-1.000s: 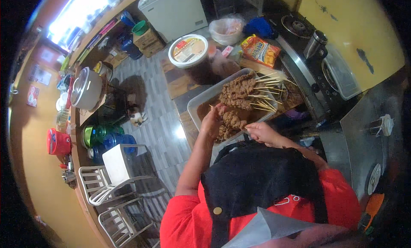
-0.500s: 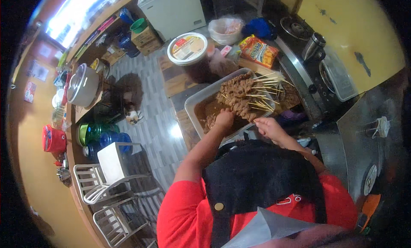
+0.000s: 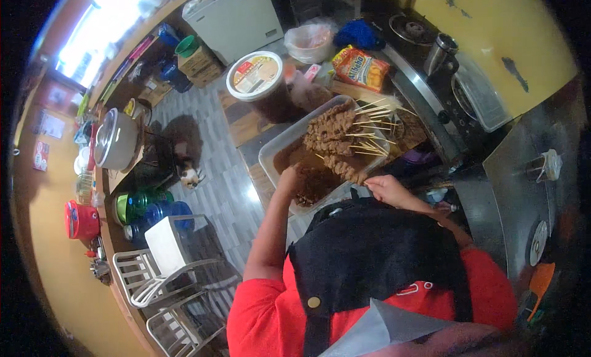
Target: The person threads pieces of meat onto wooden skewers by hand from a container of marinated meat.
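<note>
My right hand (image 3: 389, 190) is closed, pinching the near end of a meat skewer (image 3: 345, 169) threaded with brown pieces. The skewer slants up and leftward, its bare tip showing at the far end. My left hand (image 3: 292, 177) reaches into a pale plastic tub (image 3: 266, 161), its fingers hidden among loose, dark, wet meat (image 3: 313, 189). Across the tub's far right part lies a pile of loaded meat skewers (image 3: 329, 128), their bare sticks (image 3: 377, 117) pointing right over the rim.
A lidded bucket (image 3: 255, 80), a plastic bag (image 3: 311, 95) and an orange-yellow packet (image 3: 360, 68) stand beyond the tub. A gas stove (image 3: 425, 89) with a metal cup (image 3: 441, 52) lies right. On the floor to the left are a cat (image 3: 191, 176) and white chairs (image 3: 166, 246).
My left hand has moved left, away from the skewer, down into the loose meat. The skewer in my right hand now shows apart from the pile. The view has shifted slightly.
</note>
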Available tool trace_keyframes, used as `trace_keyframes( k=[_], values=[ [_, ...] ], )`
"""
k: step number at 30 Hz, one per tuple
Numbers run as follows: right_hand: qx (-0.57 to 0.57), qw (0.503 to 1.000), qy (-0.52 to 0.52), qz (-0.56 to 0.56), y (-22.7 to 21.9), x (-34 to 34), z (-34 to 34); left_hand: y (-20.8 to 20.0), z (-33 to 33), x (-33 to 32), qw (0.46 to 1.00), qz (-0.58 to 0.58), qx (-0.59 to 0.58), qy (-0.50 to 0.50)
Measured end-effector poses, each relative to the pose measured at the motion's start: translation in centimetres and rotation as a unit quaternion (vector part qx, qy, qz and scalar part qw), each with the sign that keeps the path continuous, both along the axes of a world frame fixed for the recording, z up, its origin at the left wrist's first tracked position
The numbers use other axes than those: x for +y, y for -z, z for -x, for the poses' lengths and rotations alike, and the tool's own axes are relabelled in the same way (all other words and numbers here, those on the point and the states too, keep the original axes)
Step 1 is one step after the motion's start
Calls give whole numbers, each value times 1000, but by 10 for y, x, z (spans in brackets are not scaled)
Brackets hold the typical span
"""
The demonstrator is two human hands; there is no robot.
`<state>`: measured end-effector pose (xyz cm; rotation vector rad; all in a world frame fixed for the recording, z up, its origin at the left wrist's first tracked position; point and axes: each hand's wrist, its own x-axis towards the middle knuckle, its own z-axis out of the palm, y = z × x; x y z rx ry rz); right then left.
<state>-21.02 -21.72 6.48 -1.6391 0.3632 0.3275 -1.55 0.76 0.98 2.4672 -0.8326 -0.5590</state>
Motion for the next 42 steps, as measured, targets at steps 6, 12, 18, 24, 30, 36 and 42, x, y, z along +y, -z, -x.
trace_keyframes(
  k=[6, 12, 18, 24, 30, 36, 42],
  values=[
    [1, 998, -41, 52, -16, 9, -10, -9, 15, -3, 987, -114, -20, 112],
    [10, 999, -31, 41, -16, 11, -17, -18, 19, -19, 953, -87, -232, 172],
    [-17, 996, -52, 72, -23, 16, -16, 34, 2, -18, 975, -137, -21, 174],
    [-29, 1000, -11, -2, -13, 7, -6, -5, 0, -3, 967, 195, 164, -27],
    [-12, 999, -31, -21, -9, 12, -4, 13, 4, 16, 552, 483, 631, -253],
    [18, 1000, -12, 2, -21, 18, -4, -18, 18, 8, 742, 452, 471, -156],
    [-11, 1000, -15, 21, -14, 29, -4, -6, 6, 13, 964, 201, 118, -126]
  ],
)
